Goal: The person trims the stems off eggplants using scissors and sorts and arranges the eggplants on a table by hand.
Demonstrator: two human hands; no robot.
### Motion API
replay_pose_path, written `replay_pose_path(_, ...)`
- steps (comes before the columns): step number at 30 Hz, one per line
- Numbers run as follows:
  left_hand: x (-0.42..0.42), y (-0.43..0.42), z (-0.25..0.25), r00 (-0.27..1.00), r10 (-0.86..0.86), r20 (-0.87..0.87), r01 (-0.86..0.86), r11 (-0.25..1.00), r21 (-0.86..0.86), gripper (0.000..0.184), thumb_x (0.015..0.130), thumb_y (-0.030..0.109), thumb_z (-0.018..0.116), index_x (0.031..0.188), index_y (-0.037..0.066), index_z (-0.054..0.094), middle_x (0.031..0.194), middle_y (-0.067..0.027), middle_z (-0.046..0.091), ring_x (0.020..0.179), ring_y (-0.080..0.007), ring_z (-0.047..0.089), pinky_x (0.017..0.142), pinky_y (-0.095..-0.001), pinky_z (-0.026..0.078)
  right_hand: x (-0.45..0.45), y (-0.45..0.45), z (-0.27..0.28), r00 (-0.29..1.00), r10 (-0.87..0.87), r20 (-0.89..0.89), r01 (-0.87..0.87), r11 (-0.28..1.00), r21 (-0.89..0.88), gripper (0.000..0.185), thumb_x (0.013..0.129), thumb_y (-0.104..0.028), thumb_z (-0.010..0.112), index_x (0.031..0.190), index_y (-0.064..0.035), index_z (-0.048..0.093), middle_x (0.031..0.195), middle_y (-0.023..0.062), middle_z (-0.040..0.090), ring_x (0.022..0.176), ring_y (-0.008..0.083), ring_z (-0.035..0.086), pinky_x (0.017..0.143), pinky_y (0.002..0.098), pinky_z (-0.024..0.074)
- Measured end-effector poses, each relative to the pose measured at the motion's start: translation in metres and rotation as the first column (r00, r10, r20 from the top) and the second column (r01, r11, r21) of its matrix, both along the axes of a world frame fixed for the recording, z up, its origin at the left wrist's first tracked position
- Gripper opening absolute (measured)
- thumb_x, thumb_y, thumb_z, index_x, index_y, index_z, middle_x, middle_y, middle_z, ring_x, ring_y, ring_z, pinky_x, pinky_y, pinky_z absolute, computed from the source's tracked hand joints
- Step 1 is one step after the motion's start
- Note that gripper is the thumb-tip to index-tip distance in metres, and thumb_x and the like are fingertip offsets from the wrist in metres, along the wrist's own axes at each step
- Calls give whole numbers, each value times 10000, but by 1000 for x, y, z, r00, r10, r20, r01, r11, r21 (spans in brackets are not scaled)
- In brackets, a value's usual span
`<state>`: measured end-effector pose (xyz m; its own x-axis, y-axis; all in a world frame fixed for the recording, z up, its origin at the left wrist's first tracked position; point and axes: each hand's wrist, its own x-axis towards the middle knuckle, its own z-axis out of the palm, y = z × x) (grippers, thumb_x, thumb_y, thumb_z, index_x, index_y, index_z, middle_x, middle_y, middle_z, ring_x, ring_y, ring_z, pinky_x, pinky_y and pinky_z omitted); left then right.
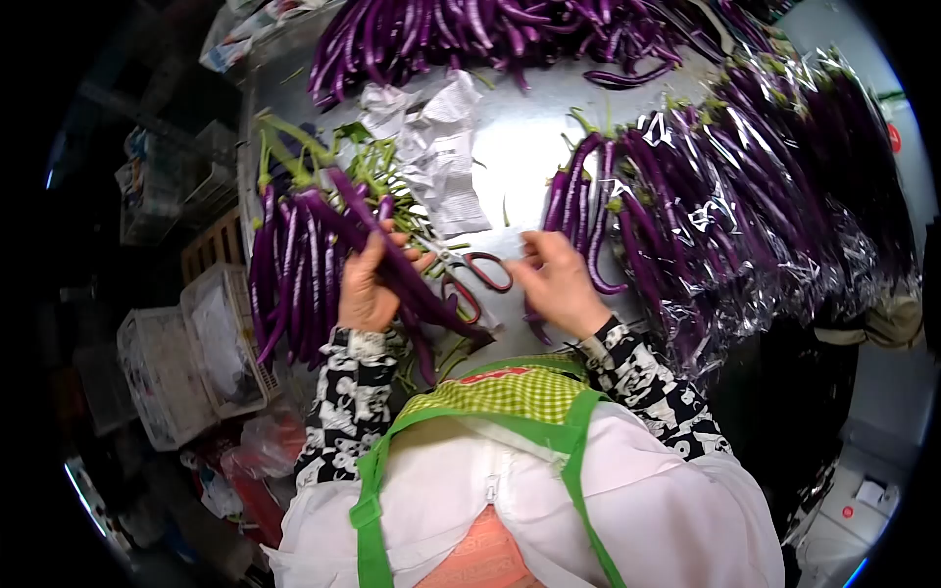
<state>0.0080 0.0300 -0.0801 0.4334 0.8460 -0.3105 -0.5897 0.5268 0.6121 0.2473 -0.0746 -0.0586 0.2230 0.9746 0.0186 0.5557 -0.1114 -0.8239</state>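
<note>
My left hand (371,284) is wrapped round long purple eggplants (392,257) with green stems, held slanting over the metal table. Beside it at the left lies a row of loose eggplants (294,269). Scissors (475,279) with red and black handles rest between my hands, their blades pointing to the left hand. My right hand (556,279) is just right of the handles, fingers curled; whether it holds anything small is unclear. Past it lie a few unwrapped eggplants (578,201). Cut green stems (377,162) are scattered behind the left hand.
A big eggplant pile (441,39) covers the far side of the metal table (529,118). Crumpled paper (451,147) lies in the middle. Plastic-wrapped eggplants (706,216) fill the right. White crates (167,372) stand below at the left.
</note>
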Motion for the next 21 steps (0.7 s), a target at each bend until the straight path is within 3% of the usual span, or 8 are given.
replay_pose_path(2, -8, 3, 21, 999, -14, 42, 14, 1000, -7, 353, 980, 318, 533, 1267, 113, 517, 936, -22, 644, 802, -238, 665, 894, -562, 513, 41, -11, -15, 953, -145, 265, 177, 979, -104, 456, 809, -225, 713, 1133, 55, 556, 996, 223, 601, 900, 324, 624, 782, 394, 511)
replay_pose_path(3, -9, 5, 24, 999, -12, 49, 13, 1000, -21, 384, 1003, 324, 485, 1322, 111, 467, 944, -32, 635, 779, -211, 662, 793, -479, 571, 56, -16, -21, 875, -163, 456, 246, 961, -128, 457, 806, -246, 707, 1106, 66, 561, 1008, 252, 600, 902, 371, 625, 804, 430, 507)
replay_pose_path(7, -4, 19, 20, 952, -173, 254, 190, 981, -44, 406, 1011, 286, 476, 1374, 114, 417, 961, -62, 629, 723, -202, 659, 624, -367, 580, 74, -18, -59, 846, -173, 505, 412, 813, -412, 501, 785, -295, 723, 1063, 77, 533, 1024, 305, 588, 1015, 444, 575, 902, 478, 458)
replay_pose_path(11, 19, 12, 15, 973, -216, 76, 222, 972, -76, 502, 938, 197, 614, 1388, 109, 413, 962, -105, 649, 760, -217, 654, 668, -394, 567, 70, -15, -93, 870, -481, 107, 484, 792, -372, 584, 778, -258, 746, 1136, 136, 505, 1048, 275, 616, 980, 356, 614, 875, 390, 480)
replay_pose_path(13, 24, 8, 9, 964, -266, 22, 266, 963, -49, 520, 931, 181, 622, 1398, 103, 406, 980, -108, 646, 796, -225, 653, 692, -399, 567, 64, -15, -61, 789, -425, -444, 236, 876, -420, 488, 799, -222, 701, 1116, 115, 546, 980, 214, 648, 911, 283, 629, 825, 356, 488)
replay_pose_path(15, 25, 9, 2, 956, -287, 54, 290, 956, -46, 531, 925, 170, 629, 1400, 98, 403, 1004, -115, 638, 820, -235, 652, 721, -413, 571, 49, -17, -32, 948, -314, -61, 286, 917, -278, 387, 820, -195, 647, 1084, 81, 583, 909, 165, 658, 845, 244, 626, 781, 359, 492)
replay_pose_path(18, 29, 10, -2, 965, -263, -18, 262, 964, -50, 517, 928, 231, 628, 1375, 56, 434, 1117, -139, 618, 945, -278, 638, 860, -475, 549, 11, -24, -21, 973, -201, -112, 182, 970, -161, 304, 828, -178, 614, 1029, 38, 538, 904, 193, 613, 834, 298, 604, 769, 396, 482)
replay_pose_path(21, 44, 7, 5, 968, -231, 99, 247, 948, -201, 434, 881, 216, 696, 1254, 66, 532, 1070, -154, 629, 947, -314, 658, 858, -520, 560, -28, -29, 12, 969, 202, -140, -205, 979, -7, 476, 825, -166, 642, 1202, 60, 458, 1015, 254, 506, 966, 422, 521, 868, 462, 437)
